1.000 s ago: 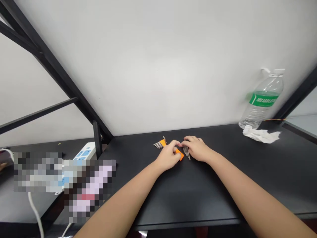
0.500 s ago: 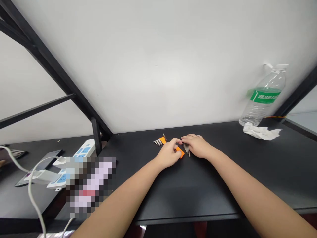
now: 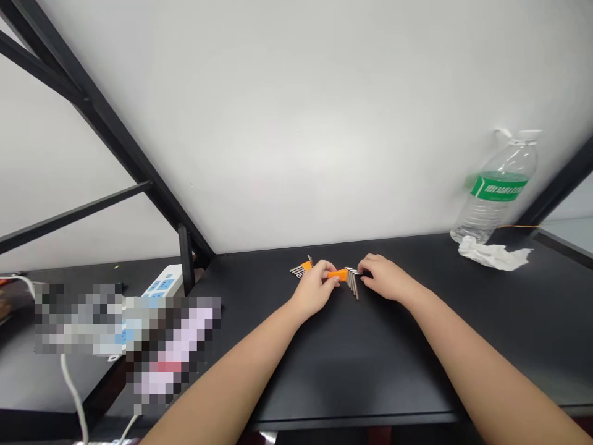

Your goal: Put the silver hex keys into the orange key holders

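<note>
My left hand (image 3: 315, 288) is closed around an orange hex key holder (image 3: 340, 275), thumb and fingers pinching its left part. From the holder's right end a row of bent metal hex keys (image 3: 353, 285) fans out toward me. My right hand (image 3: 383, 278) is beside them, its fingertips curled together at the tip of one hex key's short arm. Just beyond my left hand lies a second orange holder (image 3: 306, 266) with hex keys (image 3: 296, 271) on the black tabletop (image 3: 352, 364). My left hand partly hides that second set.
A large clear bottle (image 3: 493, 191) with a green label stands at the back right against the white wall (image 3: 324, 154). Crumpled tissue (image 3: 495, 254) lies before it. On the left are a power strip (image 3: 167, 282), a white cable (image 3: 71, 389), a blurred patch and a black metal frame (image 3: 120, 148).
My left hand has turned the orange holder so it lies more level, with the keys' bent ends now showing. My right hand has drawn off to the right and curled its fingers.
</note>
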Tool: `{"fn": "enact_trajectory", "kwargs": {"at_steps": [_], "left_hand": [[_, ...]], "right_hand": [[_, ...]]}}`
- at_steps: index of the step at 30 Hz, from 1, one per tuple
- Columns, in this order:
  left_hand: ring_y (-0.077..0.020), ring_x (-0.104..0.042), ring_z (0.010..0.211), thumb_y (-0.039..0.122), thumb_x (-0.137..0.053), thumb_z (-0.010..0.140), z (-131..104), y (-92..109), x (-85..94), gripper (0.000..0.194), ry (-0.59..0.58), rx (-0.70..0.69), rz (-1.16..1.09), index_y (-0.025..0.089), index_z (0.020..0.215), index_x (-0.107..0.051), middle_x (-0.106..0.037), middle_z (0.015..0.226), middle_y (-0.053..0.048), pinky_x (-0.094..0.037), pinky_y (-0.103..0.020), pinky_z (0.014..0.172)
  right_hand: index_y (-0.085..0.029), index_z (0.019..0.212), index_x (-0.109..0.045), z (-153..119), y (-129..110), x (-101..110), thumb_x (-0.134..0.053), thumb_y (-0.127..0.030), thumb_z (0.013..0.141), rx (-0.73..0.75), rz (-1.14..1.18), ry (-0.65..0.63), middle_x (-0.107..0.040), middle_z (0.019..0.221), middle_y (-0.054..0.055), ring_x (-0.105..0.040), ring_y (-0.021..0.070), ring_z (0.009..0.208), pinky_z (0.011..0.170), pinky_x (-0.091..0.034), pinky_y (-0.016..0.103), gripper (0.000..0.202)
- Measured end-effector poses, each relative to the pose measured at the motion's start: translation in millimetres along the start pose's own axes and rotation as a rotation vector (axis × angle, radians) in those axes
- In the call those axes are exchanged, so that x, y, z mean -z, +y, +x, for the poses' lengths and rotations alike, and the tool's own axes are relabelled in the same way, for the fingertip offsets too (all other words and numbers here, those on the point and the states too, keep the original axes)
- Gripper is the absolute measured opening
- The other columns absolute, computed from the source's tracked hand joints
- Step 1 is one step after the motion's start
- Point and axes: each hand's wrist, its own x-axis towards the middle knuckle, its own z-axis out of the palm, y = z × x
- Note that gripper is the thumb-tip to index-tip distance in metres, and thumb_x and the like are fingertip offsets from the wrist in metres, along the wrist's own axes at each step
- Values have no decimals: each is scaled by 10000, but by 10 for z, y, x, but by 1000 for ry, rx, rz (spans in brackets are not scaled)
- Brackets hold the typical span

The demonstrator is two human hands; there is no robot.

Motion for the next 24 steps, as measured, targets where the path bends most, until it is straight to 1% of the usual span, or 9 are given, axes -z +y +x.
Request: {"fn": "enact_trajectory", "kwargs": {"at_steps": [3, 6, 9, 12, 15, 17, 19, 21, 24], "left_hand": [[-195, -718, 850, 242, -601, 879, 21, -44, -3, 56, 22, 0, 2, 206, 916, -579, -749, 857, -14, -527, -338, 815], [-193, -716, 887, 222, -633, 855, 29, -61, -15, 66, 49, -24, -65, 191, 907, -605, -748, 967, -50, -549, -344, 828], [-199, -717, 945, 206, -670, 829, 29, -61, -18, 98, 92, -2, -125, 189, 860, -579, -744, 1040, -75, -560, -362, 876], [-196, -720, 898, 208, -682, 815, 32, -63, -12, 131, 101, 26, -128, 194, 849, -557, -743, 982, -63, -564, -357, 848], [-181, -704, 836, 220, -655, 827, 40, -77, -10, 112, 91, 2, -92, 200, 883, -560, -719, 905, -33, -554, -327, 794], [-170, -687, 824, 244, -626, 854, 48, -96, -12, 94, 93, -13, -75, 205, 910, -561, -699, 895, -23, -542, -308, 775], [-161, -669, 817, 262, -592, 886, 56, -122, -15, 86, 99, -22, -71, 209, 946, -562, -688, 907, -22, -532, -297, 769], [-154, -654, 823, 261, -559, 911, 65, -149, -19, 91, 100, -35, -65, 213, 987, -561, -682, 929, -23, -524, -293, 775], [-152, -640, 843, 246, -524, 929, 73, -165, -23, 100, 87, -66, -68, 212, 1017, -555, -674, 947, -27, -516, -292, 793]], "right_hand": [[-210, 839, -642, 13, -50, -19, -545, -179, 878, -73, -24, -24, -650, 985, 67, -613, 202, 923, 769, -446, 291, 109], [-201, 765, -618, -3, -77, 10, -590, -162, 805, -153, -40, -57, -661, 923, 68, -618, 184, 776, 664, -420, 282, 63], [-209, 728, -606, -41, -35, 70, -607, -145, 739, -221, -2, -82, -675, 808, 42, -606, 172, 664, 576, -389, 275, 66], [-223, 826, -620, -74, 57, 136, -607, -138, 721, -278, 173, -100, -702, 801, 12, -626, 158, 653, 563, -408, 253, 135], [-213, 944, -633, -102, 109, 221, -628, -129, 690, -286, 334, -114, -716, 814, 12, -621, 143, 625, 546, -428, 236, 267], [-198, 955, -666, -126, 88, 298, -625, -137, 695, -273, 458, -159, -695, 764, 9, -600, 137, 589, 538, -443, 237, 271], [-189, 935, -708, -151, 34, 377, -625, -177, 733, -230, 623, -189, -661, 716, 4, -594, 141, 590, 550, -464, 245, 219], [-183, 921, -734, -169, -26, 435, -640, -233, 777, -184, 787, -139, -636, 693, 1, -598, 144, 616, 586, -487, 253, 179], [-171, 932, -741, -164, -87, 450, -708, -297, 795, -149, 1009, 31, -642, 694, 3, -605, 140, 640, 657, -523, 271, 189]]}}
